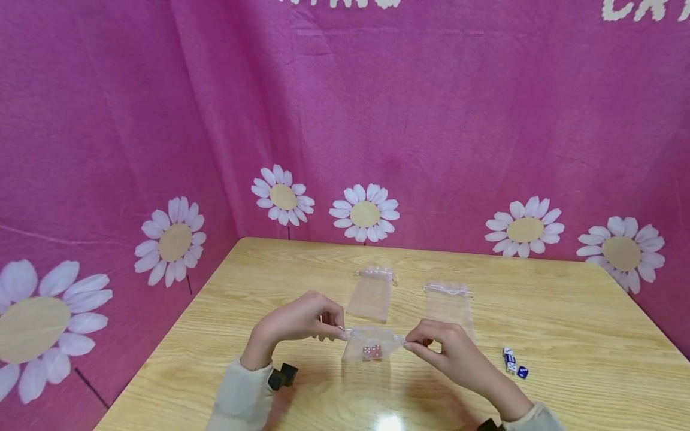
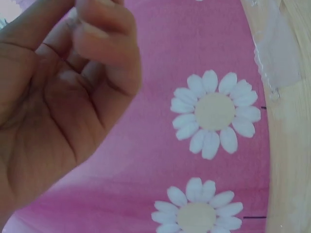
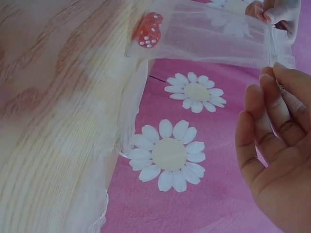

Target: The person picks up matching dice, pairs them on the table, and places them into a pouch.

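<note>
Head view bright, even. White glare spot (image 1: 389, 423) burns out on wooden surface (image 1: 555, 317), bottom edge; soft shadows beneath left hand (image 1: 304, 317) and right hand (image 1: 447, 347). Nearest daisy (image 1: 32, 328) looks stretched at frame edge. Wrist views hazier; left-wrist fingers (image 2: 109, 51) blur; right-wrist red dice (image 3: 148, 37) read softly.

A wood-grain table (image 1: 571, 317) stands within a booth-like corner draped in vivid magenta cloth (image 1: 447, 120).
The fabric, creased in places, rises behind the table and along its sides, bearing large white daisies (image 1: 365, 214) with pale yellow centres and white lettering (image 1: 608, 11) cut off at the head view's upper edge. Whether the corner belongs to a home, shop or studio cannot be told.
</note>
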### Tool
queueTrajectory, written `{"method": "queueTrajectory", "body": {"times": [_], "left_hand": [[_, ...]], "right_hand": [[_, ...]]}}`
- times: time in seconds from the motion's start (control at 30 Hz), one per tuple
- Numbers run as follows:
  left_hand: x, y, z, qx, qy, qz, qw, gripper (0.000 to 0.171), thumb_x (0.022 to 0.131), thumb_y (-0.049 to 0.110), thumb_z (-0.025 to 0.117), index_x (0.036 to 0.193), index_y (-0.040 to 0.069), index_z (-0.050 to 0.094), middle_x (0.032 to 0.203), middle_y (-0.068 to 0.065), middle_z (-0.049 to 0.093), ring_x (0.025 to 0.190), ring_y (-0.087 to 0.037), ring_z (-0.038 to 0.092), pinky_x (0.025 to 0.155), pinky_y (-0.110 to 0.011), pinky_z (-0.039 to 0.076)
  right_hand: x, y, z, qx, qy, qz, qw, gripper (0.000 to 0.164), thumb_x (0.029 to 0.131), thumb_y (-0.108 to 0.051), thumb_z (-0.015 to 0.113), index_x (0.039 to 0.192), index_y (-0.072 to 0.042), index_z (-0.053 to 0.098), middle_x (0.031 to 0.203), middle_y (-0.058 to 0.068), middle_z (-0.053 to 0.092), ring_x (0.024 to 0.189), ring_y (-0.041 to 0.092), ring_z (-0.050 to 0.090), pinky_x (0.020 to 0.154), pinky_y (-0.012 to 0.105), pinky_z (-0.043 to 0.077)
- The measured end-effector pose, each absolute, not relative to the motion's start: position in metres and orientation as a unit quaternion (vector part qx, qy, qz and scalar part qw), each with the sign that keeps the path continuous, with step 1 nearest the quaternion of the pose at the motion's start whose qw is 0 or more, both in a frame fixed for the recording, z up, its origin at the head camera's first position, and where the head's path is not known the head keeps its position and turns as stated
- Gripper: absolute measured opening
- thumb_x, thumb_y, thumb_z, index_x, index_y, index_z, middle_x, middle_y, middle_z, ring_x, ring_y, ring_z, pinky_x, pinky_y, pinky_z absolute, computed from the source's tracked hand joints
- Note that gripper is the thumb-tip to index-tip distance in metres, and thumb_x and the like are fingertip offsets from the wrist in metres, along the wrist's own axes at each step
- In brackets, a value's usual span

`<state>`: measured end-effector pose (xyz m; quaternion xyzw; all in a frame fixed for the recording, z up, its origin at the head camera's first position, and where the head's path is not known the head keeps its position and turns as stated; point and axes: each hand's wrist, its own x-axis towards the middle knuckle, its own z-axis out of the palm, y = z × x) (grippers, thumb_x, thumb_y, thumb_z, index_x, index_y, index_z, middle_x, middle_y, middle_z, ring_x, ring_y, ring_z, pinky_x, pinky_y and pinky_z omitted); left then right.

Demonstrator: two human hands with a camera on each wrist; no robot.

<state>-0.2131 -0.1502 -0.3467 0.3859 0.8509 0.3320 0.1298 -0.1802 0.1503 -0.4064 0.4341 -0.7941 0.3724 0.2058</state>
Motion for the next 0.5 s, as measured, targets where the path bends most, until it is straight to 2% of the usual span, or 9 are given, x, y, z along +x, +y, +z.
{"method": "queueTrajectory", "body": {"times": [0.13, 0.27, 0.5], "left_hand": [[-0.219, -0.162, -0.347, 0.383, 0.84, 0.359, 0.136, 0.016, 0.09, 0.019, 0.07, 0.078, 0.009, 0.07, 0.066, -0.01, 0.062, 0.053, -0.007, 0.049, 0.051, -0.019, 0.044], [-0.224, -0.173, -0.348, 0.382, 0.843, 0.357, 0.125, 0.017, 0.092, 0.022, 0.068, 0.079, 0.011, 0.069, 0.064, -0.004, 0.059, 0.054, -0.005, 0.048, 0.053, -0.02, 0.043], [-0.231, -0.195, -0.35, 0.368, 0.854, 0.352, 0.106, 0.019, 0.093, 0.024, 0.067, 0.078, 0.013, 0.064, 0.065, -0.005, 0.055, 0.057, -0.007, 0.049, 0.056, -0.02, 0.043]], "right_hand": [[-0.181, 0.153, -0.403, 0.418, -0.803, 0.375, 0.199, 0.021, 0.084, 0.001, 0.071, 0.089, -0.02, 0.071, 0.077, -0.006, 0.068, 0.072, -0.004, 0.058, 0.059, 0.015, 0.048], [-0.182, 0.158, -0.401, 0.404, -0.809, 0.377, 0.198, 0.021, 0.084, 0.0, 0.071, 0.089, -0.02, 0.072, 0.077, -0.006, 0.069, 0.072, -0.003, 0.059, 0.057, 0.019, 0.049], [-0.188, 0.168, -0.4, 0.378, -0.827, 0.36, 0.211, 0.022, 0.083, -0.001, 0.072, 0.086, -0.023, 0.071, 0.075, -0.011, 0.067, 0.07, -0.007, 0.055, 0.053, 0.019, 0.044]]}}
